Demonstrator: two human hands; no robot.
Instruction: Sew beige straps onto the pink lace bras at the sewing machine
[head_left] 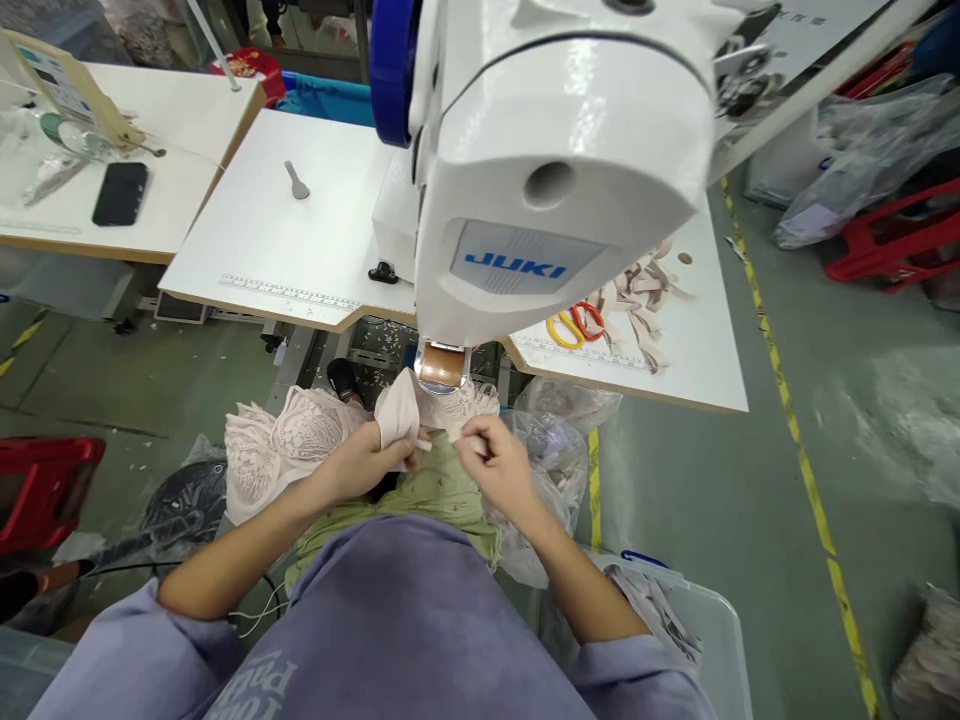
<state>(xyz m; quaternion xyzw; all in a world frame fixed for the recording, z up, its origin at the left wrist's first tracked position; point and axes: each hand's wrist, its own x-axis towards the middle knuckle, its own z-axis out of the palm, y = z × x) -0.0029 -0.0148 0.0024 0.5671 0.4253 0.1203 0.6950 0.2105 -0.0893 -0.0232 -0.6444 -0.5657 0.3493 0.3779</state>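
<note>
Well to the left of a white sewing machine (555,150) marked JUKI, a dark phone (120,194) lies on a neighbouring worktop (45,220), and lower on that side a red stool (49,490) stands on the floor. Closer in, on the machine's own worktop (255,215), sits a small grey tool (297,182) with a rounded end, and a printed ruler (289,292) runs along the near edge. Below and left of the machine spreads a pale pink lace bra (300,430), its patterned cups turned upward. Just below the machine's lower end, the left hand (364,462) has its fingers closed around a smooth pale pink flap (397,408) that stands up in a point — whether it joins the bra is hidden. Green cloth (427,490) covers the lap beneath the hands. A little to the right, also below the machine, the fingers of the right hand (504,465) are curled and pinched on pale lace fabric (472,402). Right of the machine, scissors (576,325) — one handle loop yellow, the other red — lie on the worktop beside loose beige strips (637,300). Below them, a translucent tub (720,630) holds grey fabric; farther right, yellow tape (795,420) crosses the green floor.
</note>
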